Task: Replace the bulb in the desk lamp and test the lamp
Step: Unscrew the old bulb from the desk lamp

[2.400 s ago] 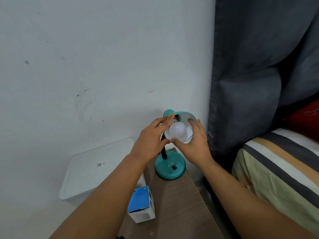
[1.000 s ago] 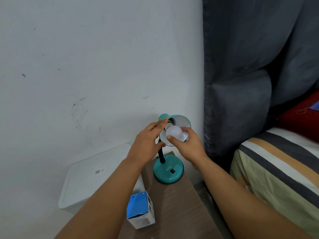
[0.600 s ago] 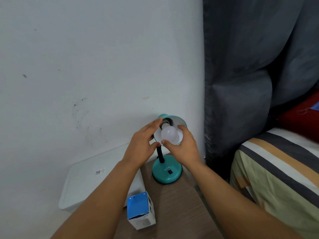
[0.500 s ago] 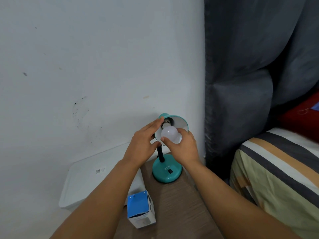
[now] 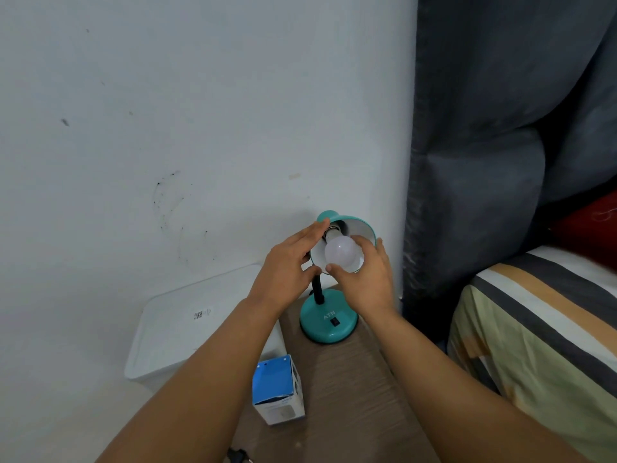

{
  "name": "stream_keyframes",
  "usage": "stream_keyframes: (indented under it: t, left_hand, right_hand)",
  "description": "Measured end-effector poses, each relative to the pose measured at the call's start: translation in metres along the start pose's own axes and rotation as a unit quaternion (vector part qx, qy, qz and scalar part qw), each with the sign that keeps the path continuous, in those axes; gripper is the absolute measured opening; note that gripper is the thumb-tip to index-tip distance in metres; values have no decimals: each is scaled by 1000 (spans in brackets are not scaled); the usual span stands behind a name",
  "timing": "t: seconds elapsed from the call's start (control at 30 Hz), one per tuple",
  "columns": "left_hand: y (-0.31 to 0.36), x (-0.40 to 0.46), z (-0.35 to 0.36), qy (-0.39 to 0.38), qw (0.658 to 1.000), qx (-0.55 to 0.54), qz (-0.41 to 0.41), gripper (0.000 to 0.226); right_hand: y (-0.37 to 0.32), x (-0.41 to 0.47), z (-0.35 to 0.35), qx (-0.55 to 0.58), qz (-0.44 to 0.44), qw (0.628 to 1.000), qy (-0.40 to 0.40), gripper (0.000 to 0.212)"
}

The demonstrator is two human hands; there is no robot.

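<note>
Bulb [image 5: 344,253] in lamp shade [image 5: 362,225], right hand [image 5: 364,279] gripping

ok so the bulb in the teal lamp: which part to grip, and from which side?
Grip the bulb by its round white dome, not the narrow neck tucked in the lamp shade. Come from the open mouth of the shade, which faces the camera, as the right hand does, thumb and fingers around the dome. The left hand steadies the shade.

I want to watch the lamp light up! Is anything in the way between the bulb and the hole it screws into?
Nothing visible blocks it. The bulb already has its neck at the socket inside the shade. The right hand holds the bulb; the left hand steadies the shade.
</note>
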State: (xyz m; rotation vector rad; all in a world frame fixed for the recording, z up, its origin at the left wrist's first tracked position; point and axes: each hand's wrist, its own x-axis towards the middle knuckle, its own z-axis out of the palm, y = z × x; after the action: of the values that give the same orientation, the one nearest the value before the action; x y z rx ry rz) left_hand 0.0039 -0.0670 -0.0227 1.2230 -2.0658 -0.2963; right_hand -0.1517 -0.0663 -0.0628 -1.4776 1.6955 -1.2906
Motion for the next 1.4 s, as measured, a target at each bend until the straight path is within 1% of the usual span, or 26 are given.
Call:
stream_keyframes:
  t: [0.07, 0.2, 0.27, 0.33, 0.4, 0.53, 0.63, 0.7, 0.77, 0.83, 0.9, 1.0, 1.07, 1.13, 1.17, 1.3, 1.33, 1.4]
  left_hand:
    - [-1, 0, 0, -2, 1000, 5, 1, 89]
    - [0, -1, 1, 2, 1000, -3, -2, 84]
    - [1, -1, 2, 1, 1000, -7, -4, 84]
    - [1, -2, 2, 3, 1000, -6, -5, 85]
    - [2, -3, 2, 7, 1000, -8, -8, 85]
    - [2, -4, 1, 6, 1000, -11, -13, 88]
    - [3, -4, 2, 4, 1000, -17, -11, 86]
    - [4, -4, 2, 5, 1000, -14, -10, 85]
    - [4, -4, 2, 5, 1000, -7, -8, 86]
    - [4, -5, 3, 1, 1000, -4, -6, 88]
    - [3, -5, 3, 0, 1000, -8, -6, 89]
    - [3, -5, 2, 3, 1000, -10, -9, 86]
    - [3, -5, 2, 5, 1000, -6, -7, 85]
    - [3, -5, 2, 5, 1000, -5, -7, 85]
    - [3, -5, 2, 5, 1000, -3, -8, 87]
    - [0, -7, 2, 2, 1000, 1, -6, 89]
    - [1, -7, 1, 3, 1000, -3, -8, 88]
    - [3, -7, 0, 6, 1000, -9, -13, 85]
  right_hand:
    - [0, 0, 0, -10, -21, 1000, 11, 70]
    - [0, -3, 1, 62, -10, 998, 12, 78]
    - [0, -2, 0, 79, 4, 997, 14, 73]
    - [1, 0, 0, 67, 1, 998, 9, 65]
    - [1, 1, -1, 36, -17, 999, 2, 62]
    - [2, 2, 0, 3, -28, 1000, -4, 66]
    - [4, 1, 2, 0, 0, 1000, -1, 78]
    - [4, 1, 1, -9, 9, 1000, -12, 74]
    - [3, 2, -2, -23, 1, 1000, -16, 69]
    - [1, 2, -5, -37, -19, 999, -9, 71]
    - [1, 2, -5, -27, -24, 999, -5, 74]
    - [1, -1, -3, 19, 12, 1000, -11, 84]
    - [2, -1, -1, 40, 25, 999, -15, 76]
    - [3, -1, 0, 51, 10, 999, -13, 64]
    - [3, -1, 0, 51, -3, 999, -10, 61]
    - [7, -3, -2, 36, -51, 998, -5, 70]
    - [8, -5, -2, 40, -53, 998, -5, 75]
    - [8, -6, -1, 56, -25, 998, -6, 89]
